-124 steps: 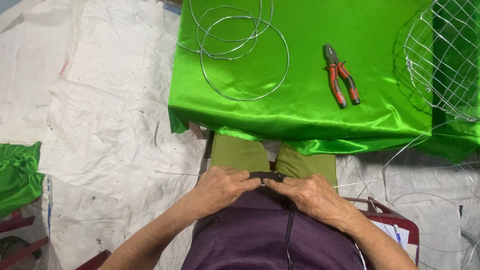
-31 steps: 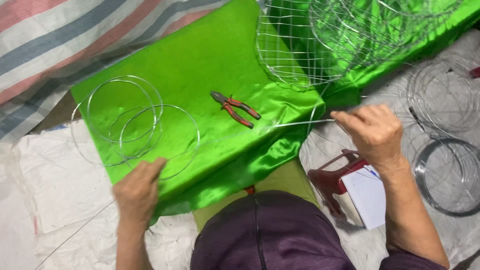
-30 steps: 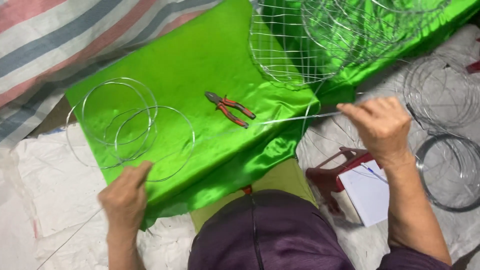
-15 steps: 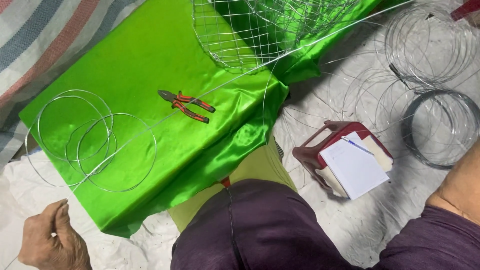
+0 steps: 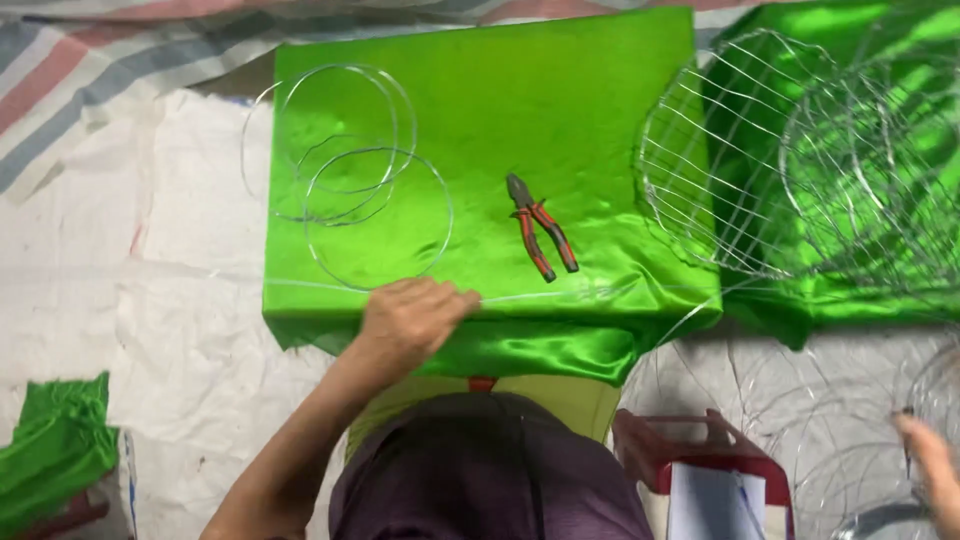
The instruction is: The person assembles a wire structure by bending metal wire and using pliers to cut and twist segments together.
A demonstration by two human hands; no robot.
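floor: white sheeting (image 5: 150,250) | striped cloth (image 5: 60,90) | red stool (image 5: 700,455)

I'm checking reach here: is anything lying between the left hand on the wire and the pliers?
Nothing visible does. The left hand pinches the straight wire at the green table's front edge; the pliers lie up and right, with bare cloth between.

My green-draped worktop (image 5: 600,80) carries wire rings (image 5: 345,170) at ten o'clock, pliers (image 5: 541,238) at centre and wire baskets (image 5: 800,170) at two o'clock.

Open green cloth (image 5: 600,120) is left at upper centre between wire hoops (image 5: 345,170), pliers (image 5: 541,238) and wire baskets (image 5: 790,160); lower right appears crowded by loose wire.
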